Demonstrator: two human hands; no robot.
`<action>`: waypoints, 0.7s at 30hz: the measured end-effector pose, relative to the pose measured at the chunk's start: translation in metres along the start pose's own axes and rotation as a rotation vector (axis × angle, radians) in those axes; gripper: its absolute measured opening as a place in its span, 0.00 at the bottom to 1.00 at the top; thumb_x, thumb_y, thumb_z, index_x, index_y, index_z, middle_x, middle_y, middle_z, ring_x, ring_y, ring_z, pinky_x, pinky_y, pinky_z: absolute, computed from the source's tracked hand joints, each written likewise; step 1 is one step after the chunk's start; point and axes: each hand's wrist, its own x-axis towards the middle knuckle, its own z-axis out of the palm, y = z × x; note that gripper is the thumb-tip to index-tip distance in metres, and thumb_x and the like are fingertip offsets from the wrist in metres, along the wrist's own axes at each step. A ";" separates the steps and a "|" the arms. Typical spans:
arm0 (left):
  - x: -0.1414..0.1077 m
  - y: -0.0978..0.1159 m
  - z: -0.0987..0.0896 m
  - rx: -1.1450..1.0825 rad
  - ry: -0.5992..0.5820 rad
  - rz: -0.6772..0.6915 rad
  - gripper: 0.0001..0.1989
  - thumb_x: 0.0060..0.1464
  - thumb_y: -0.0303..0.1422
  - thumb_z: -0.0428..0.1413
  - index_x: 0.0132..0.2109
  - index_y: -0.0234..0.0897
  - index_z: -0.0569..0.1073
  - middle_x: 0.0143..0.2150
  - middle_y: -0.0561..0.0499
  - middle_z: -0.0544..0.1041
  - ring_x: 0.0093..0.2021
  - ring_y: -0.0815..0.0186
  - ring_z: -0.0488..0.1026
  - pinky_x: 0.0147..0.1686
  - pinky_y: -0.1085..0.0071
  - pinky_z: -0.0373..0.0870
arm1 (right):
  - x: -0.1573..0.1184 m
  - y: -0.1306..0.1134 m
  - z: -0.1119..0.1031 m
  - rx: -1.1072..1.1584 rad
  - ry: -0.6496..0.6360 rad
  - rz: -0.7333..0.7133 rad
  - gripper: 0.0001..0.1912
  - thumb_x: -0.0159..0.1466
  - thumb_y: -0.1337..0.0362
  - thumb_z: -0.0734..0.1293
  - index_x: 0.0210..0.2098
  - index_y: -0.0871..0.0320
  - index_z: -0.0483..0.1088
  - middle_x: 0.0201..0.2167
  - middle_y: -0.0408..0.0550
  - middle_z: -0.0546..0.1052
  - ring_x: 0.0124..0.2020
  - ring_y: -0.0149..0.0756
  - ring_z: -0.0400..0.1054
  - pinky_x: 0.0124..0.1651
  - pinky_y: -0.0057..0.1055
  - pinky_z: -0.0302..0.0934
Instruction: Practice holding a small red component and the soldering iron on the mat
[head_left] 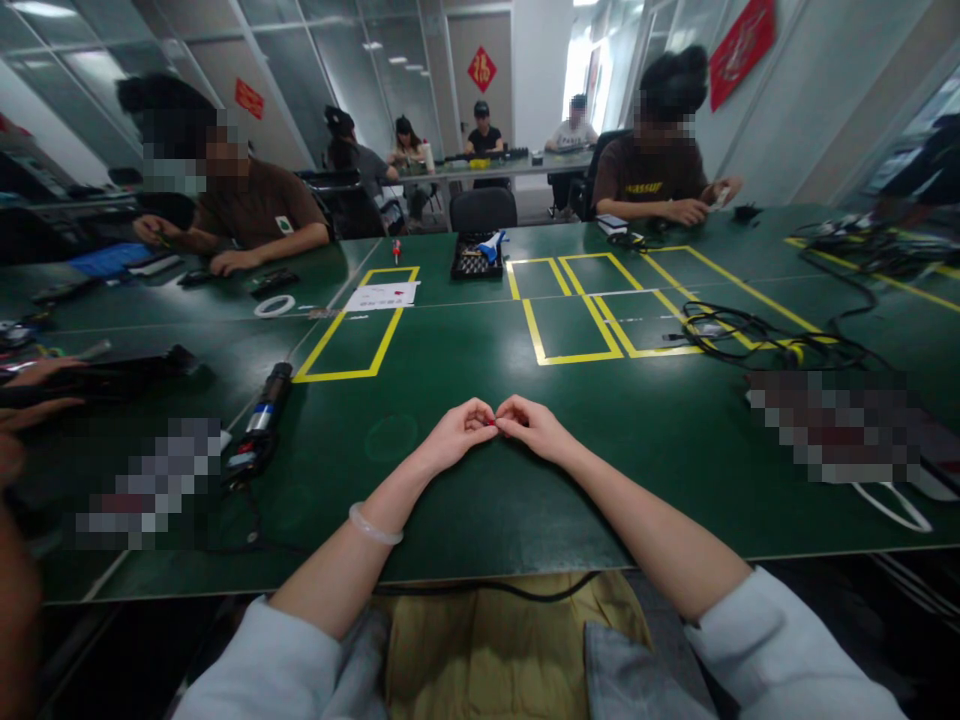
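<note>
You pinched a tiny red item (494,424), too small to identify, between the fingertips of both hands just above the green desk (480,360). Your left hand (459,433) and right hand (529,424) met curled together. An electric screwdriver (260,417) lay well left.

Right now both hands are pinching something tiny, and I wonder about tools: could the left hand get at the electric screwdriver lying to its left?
Probably yes: bare green table lies between the left hand and the electric screwdriver, though the hand is busy with the small red piece.
</note>
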 end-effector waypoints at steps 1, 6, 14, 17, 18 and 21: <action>0.000 -0.001 0.000 0.005 -0.003 0.007 0.15 0.47 0.38 0.61 0.37 0.34 0.67 0.29 0.56 0.68 0.28 0.74 0.65 0.30 0.75 0.60 | 0.000 0.000 0.000 -0.019 0.003 -0.004 0.11 0.62 0.57 0.65 0.36 0.59 0.67 0.27 0.42 0.72 0.27 0.29 0.65 0.33 0.27 0.60; 0.002 -0.006 -0.001 0.003 0.021 0.005 0.16 0.45 0.37 0.62 0.38 0.34 0.67 0.31 0.55 0.70 0.29 0.73 0.66 0.32 0.74 0.62 | 0.000 -0.002 -0.001 -0.071 0.022 -0.038 0.10 0.60 0.58 0.66 0.35 0.59 0.68 0.26 0.41 0.70 0.27 0.29 0.62 0.32 0.26 0.58; 0.002 -0.005 -0.001 0.020 0.030 0.025 0.14 0.47 0.36 0.61 0.39 0.33 0.68 0.35 0.52 0.73 0.33 0.71 0.69 0.37 0.71 0.65 | 0.001 0.000 -0.001 -0.081 0.041 -0.059 0.12 0.57 0.62 0.69 0.40 0.60 0.68 0.30 0.43 0.73 0.27 0.28 0.64 0.33 0.27 0.59; 0.002 -0.006 -0.001 0.012 0.034 0.040 0.15 0.46 0.35 0.61 0.38 0.33 0.68 0.34 0.52 0.73 0.32 0.72 0.69 0.37 0.72 0.65 | 0.001 0.000 -0.001 -0.114 0.043 -0.055 0.11 0.57 0.63 0.69 0.38 0.60 0.69 0.28 0.42 0.72 0.27 0.28 0.64 0.33 0.27 0.59; 0.002 -0.006 -0.001 0.011 0.034 0.043 0.15 0.46 0.35 0.62 0.38 0.33 0.68 0.34 0.52 0.73 0.32 0.72 0.69 0.37 0.72 0.65 | 0.001 0.000 -0.001 -0.123 0.045 -0.058 0.10 0.57 0.63 0.69 0.38 0.60 0.69 0.28 0.42 0.72 0.27 0.29 0.64 0.33 0.27 0.59; 0.001 -0.006 -0.002 0.025 0.034 0.039 0.15 0.47 0.36 0.61 0.38 0.34 0.68 0.34 0.52 0.73 0.32 0.72 0.69 0.37 0.72 0.65 | 0.000 -0.002 -0.002 -0.145 0.053 -0.074 0.09 0.58 0.64 0.68 0.38 0.60 0.70 0.28 0.43 0.72 0.28 0.29 0.64 0.34 0.27 0.59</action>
